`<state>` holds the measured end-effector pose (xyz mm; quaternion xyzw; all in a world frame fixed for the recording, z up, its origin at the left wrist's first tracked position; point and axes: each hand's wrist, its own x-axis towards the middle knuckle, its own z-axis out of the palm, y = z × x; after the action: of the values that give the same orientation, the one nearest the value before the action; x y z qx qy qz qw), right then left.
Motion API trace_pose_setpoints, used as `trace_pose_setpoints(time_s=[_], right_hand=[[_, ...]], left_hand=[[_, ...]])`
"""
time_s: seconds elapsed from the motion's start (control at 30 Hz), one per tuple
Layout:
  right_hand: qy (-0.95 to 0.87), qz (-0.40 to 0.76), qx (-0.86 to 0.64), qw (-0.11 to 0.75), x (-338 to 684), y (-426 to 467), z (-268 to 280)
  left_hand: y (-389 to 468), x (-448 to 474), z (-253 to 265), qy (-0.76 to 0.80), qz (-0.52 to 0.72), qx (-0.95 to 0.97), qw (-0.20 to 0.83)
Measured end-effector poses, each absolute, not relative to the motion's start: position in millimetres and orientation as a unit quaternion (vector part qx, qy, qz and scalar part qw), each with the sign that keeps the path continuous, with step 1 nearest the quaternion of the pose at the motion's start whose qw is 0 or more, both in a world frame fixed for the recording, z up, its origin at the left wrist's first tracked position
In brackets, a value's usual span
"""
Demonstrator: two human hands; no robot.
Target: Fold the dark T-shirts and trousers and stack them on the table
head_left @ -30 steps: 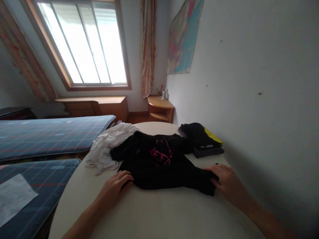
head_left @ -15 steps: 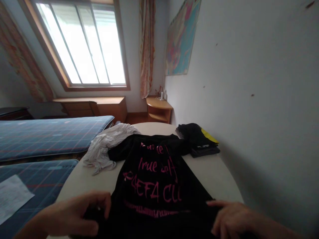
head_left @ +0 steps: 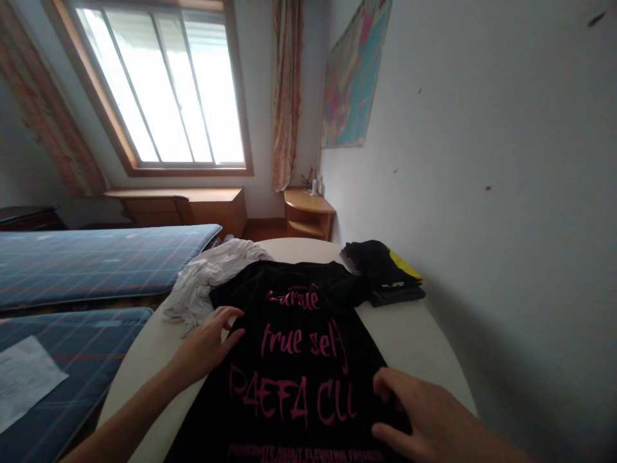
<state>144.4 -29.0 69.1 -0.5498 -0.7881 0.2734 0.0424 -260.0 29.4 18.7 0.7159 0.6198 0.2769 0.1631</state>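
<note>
Flat and open, our left hand (head_left: 205,344) and right hand (head_left: 424,418) are pressing the black shirt (head_left: 294,360) spread on the table (head_left: 414,341); uneven smoothing is risking bunched wrinkles.

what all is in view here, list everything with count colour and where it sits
black t-shirt: 1, black with pink lettering, spread flat on the table, print up
white garment: 1, white, crumpled at the table's far left edge
folded clothes: 1 stack, black with a yellow piece, far right of the table by the wall
table: 1, cream, round
beds: 2, blue plaid, left of the table
paper: 1, white, on the near bed
corner shelf: 1, wood, under the curtain
map: 1, multicoloured, on the wall
left hand: flat on the shirt's left edge
right hand: flat on the shirt's lower right
</note>
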Motion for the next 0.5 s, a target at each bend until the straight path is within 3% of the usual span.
trace_pose_setpoints(time_s=[0.1, 0.27, 0.4, 0.5], right_hand=[[-0.792, 0.224, -0.567, 0.045, 136, -25, 50], [-0.814, 0.198, -0.546, 0.011, 127, -27, 34], [-0.805, 0.242, -0.541, 0.000, 133, -29, 48], [-0.784, 0.328, -0.524, -0.061, 145, -37, 64]], left_hand=[[53, -267, -5, 0.649, 0.312, 0.685, 0.113], [56, -267, -20, 0.602, 0.283, 0.728, 0.165], [41, -275, -10, 0.610, 0.222, 0.744, 0.154], [24, -292, 1, 0.623, 0.152, 0.746, 0.176]])
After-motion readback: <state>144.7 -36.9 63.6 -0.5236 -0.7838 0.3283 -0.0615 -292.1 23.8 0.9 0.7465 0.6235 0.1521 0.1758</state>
